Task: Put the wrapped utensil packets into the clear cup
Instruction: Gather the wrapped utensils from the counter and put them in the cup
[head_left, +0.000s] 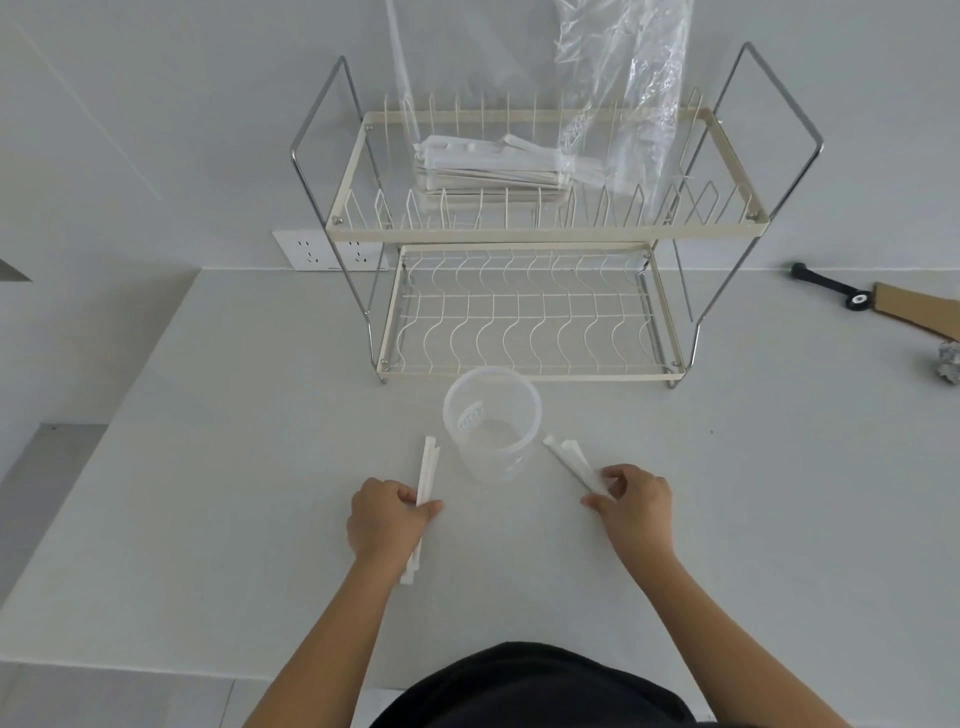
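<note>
Fingers of left hand clamped on packets, right hand pinching another packet; both flanking cup at frame center, below rack holding more packets.

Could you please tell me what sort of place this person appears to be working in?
Probably a kitchen counter, or a mock-up of one: a two-tier dish rack stands on a pale countertop against a plain wall, with a wall socket behind it and a clear cup in front.
</note>
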